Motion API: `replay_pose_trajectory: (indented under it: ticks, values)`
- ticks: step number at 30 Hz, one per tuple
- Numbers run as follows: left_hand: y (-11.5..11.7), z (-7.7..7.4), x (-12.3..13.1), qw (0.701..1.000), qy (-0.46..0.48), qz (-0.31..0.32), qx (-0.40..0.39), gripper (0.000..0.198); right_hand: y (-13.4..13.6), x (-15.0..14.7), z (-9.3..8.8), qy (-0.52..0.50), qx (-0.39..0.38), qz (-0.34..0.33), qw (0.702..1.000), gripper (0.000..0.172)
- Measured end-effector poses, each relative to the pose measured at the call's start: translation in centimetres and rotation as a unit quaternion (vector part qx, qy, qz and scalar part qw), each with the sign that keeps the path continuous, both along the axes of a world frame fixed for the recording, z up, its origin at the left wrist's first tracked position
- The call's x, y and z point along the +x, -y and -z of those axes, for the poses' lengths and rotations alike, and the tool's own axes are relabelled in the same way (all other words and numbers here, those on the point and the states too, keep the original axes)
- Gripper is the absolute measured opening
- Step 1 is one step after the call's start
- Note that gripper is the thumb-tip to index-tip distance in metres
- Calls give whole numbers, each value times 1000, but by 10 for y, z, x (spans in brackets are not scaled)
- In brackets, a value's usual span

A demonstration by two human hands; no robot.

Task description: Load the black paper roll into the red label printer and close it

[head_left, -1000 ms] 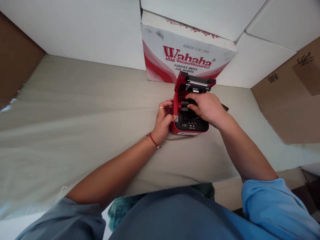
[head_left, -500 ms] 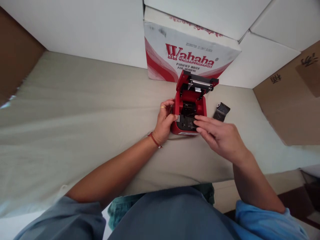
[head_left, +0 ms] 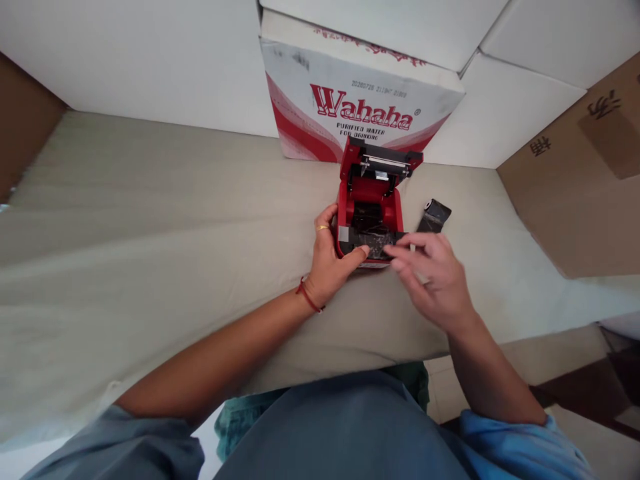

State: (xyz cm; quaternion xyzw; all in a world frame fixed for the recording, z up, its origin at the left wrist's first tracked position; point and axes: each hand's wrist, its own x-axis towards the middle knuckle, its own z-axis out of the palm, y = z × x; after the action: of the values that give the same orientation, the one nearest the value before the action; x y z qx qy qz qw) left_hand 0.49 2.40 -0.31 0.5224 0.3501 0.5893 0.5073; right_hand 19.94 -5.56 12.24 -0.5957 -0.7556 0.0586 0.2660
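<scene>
A small red and black printer (head_left: 343, 200) stands with its lid (head_left: 385, 160) tilted up and back. Wrinkled black film (head_left: 373, 241) lies inside it and over its front lip. My left hand (head_left: 333, 260) is closed around the printer's left front corner, its thumb pressing on the film at the front edge. My right hand (head_left: 430, 270) is at the right front corner, fingers apart and slightly blurred, one fingertip at the film's right side. To the right of the printer lies a small roll of black film (head_left: 435, 215) with a pale core, partly hidden by my right hand.
A white and red Wahaha water carton (head_left: 365, 100) stands right behind the printer against white boxes (head_left: 175, 60). Brown cardboard boxes stand at the right (head_left: 575, 187) and far left (head_left: 25, 120). A pale cloth (head_left: 175, 220) covers the surface, its front edge near my body.
My left thumb has moved right, from the left corner onto the film at the front. The film now spreads wider over the front lip. My right fingers have lifted slightly and shifted.
</scene>
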Motion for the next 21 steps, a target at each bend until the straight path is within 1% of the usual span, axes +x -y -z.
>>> replay_pose_trajectory:
  ticks: [2,4,5,6,8,10,12,15,18,20,21]
  values:
    - [-2,1,0,1000,4,6,3,91,-26,15,-3,-78,-6,48,996,41]
    - [-3,3,1,1000,8,6,7,90,-61,27,-3,-130,-11,112,985,52]
    - [-4,3,1,1000,8,3,9,89,-81,32,-2,-151,-18,129,980,58]
    - [-4,4,2,1000,7,0,12,89,-99,35,-1,-178,-32,129,975,63]
    - [-5,6,3,1000,2,-3,20,91,-129,37,3,-250,-67,90,962,73]
    - [-5,9,3,1000,-5,-5,27,94,-143,36,6,-318,-87,32,944,83]
    - [-6,11,4,999,-16,-7,32,96,-139,34,11,-356,-70,-3,932,88]
    - [-6,14,5,999,-31,-15,39,96,-108,34,21,-348,-16,-24,937,83]
    - [-6,15,5,998,-34,-26,44,95,-71,34,32,-268,-1,-51,962,69]
    - [-5,15,5,998,-30,-29,44,96,-55,33,37,-196,12,-59,979,58]
    - [-4,15,5,998,-24,-26,42,96,-50,33,39,-165,23,-59,984,55]
